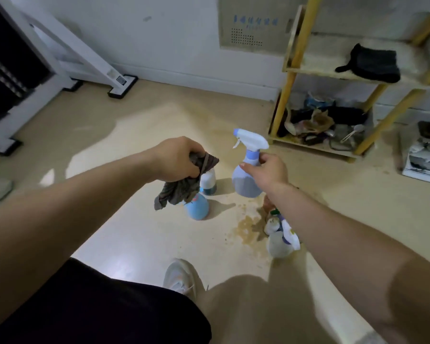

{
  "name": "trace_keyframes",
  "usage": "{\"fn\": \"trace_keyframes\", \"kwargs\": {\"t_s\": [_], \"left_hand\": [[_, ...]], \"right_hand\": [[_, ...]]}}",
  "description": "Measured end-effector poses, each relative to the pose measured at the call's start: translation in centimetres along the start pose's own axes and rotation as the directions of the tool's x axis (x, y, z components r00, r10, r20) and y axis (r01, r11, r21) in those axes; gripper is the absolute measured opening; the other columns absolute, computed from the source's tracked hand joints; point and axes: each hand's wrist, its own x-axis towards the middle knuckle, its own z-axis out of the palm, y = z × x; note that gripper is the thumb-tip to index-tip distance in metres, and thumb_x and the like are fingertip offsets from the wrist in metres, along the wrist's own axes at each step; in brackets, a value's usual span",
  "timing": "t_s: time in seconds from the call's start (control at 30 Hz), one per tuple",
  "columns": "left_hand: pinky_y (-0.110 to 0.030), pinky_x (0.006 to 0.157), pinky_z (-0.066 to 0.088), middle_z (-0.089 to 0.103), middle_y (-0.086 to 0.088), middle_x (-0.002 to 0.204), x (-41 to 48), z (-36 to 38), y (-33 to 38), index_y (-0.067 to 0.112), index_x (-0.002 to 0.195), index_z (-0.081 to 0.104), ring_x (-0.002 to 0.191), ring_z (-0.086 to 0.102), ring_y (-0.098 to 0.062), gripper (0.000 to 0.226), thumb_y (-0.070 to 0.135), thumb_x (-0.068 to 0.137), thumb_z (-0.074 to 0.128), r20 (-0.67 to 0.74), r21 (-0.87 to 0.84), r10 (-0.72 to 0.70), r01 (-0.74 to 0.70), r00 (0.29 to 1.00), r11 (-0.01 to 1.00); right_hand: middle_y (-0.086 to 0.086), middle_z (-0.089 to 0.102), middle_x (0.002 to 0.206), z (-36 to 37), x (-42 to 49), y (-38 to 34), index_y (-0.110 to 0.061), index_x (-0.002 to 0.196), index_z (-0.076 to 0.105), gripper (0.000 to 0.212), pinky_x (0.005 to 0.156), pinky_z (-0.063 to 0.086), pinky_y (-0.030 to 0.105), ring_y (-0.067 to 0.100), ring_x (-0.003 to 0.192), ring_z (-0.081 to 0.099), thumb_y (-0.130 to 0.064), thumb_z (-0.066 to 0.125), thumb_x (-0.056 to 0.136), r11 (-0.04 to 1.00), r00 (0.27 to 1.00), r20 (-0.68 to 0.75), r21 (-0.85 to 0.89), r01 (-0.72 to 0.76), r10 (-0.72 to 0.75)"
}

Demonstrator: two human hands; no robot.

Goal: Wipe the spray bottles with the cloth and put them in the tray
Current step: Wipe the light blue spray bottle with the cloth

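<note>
My right hand (268, 171) grips the neck of a pale purple spray bottle (246, 180) with a white trigger head, held upright just above the floor. My left hand (178, 158) holds a crumpled grey striped cloth (181, 187) that hangs down to the left of that bottle. Beneath the cloth, a round blue bottle (197, 208) stands on the floor, and a small white and teal bottle (208, 182) stands behind it. Partly hidden under my right forearm, a clear spray bottle (279, 244) with a white head rests beside other small bottles. No tray shows.
A yellow-framed shelf rack (291, 70) stands at the right, holding a black cloth (371, 64) and clutter below. A brown stain (246, 227) marks the beige floor. White furniture legs (121, 89) stand at the back left. My shoe (180, 276) and knees fill the bottom.
</note>
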Motion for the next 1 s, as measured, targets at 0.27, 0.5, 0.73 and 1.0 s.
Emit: {"fn": "trace_keyframes", "kwargs": {"t_s": [0.27,0.5,0.73,1.0], "left_hand": [[-0.021,0.064,0.044,0.069,0.001,0.090,6.1,-2.2,-4.7,0.024,0.099,0.071,0.079,0.059,-0.015,0.024,0.008,0.081,0.067,-0.068,-0.008,0.035,-0.036,0.997,0.999],[-0.017,0.062,0.044,0.068,-0.002,0.088,12.7,-1.4,-7.7,0.021,0.100,0.072,0.073,0.057,-0.013,0.021,0.009,0.083,0.069,-0.205,-0.133,0.005,-0.033,0.979,0.991],[-0.025,0.061,0.048,0.069,-0.004,0.085,13.1,-0.7,-8.1,0.022,0.097,0.071,0.071,0.060,-0.015,0.017,0.010,0.085,0.070,-0.173,-0.284,-0.108,0.056,0.979,0.957],[-0.024,0.065,0.050,0.070,-0.002,0.090,7.1,-2.1,-2.0,0.023,0.103,0.071,0.077,0.061,-0.016,0.026,0.006,0.084,0.069,-0.143,-0.224,-0.059,0.025,0.988,0.974]], "right_hand": [[0.006,0.072,0.107,9.0,7.3,4.2,-0.016,0.109,0.072,0.033,0.084,0.048,0.032,0.028,0.099,0.066,-0.035,0.079,0.083,0.966,0.964,-0.073,0.062,-0.251,0.255],[0.002,0.065,0.090,14.5,11.5,7.5,-0.009,0.102,0.072,0.030,0.082,0.045,0.028,0.019,0.086,0.059,-0.031,0.079,0.083,0.958,0.959,-0.048,0.070,-0.277,0.281],[0.006,0.058,0.093,14.0,9.4,6.1,-0.015,0.100,0.061,0.008,0.079,0.046,0.035,0.018,0.080,0.055,-0.022,0.057,0.100,0.950,0.959,0.045,0.128,-0.284,0.281],[0.010,0.057,0.136,5.5,1.0,2.2,-0.011,0.136,0.054,0.044,0.097,0.045,0.033,0.028,0.117,0.057,-0.020,0.063,0.094,0.960,0.964,0.026,0.089,-0.266,0.265]]}}
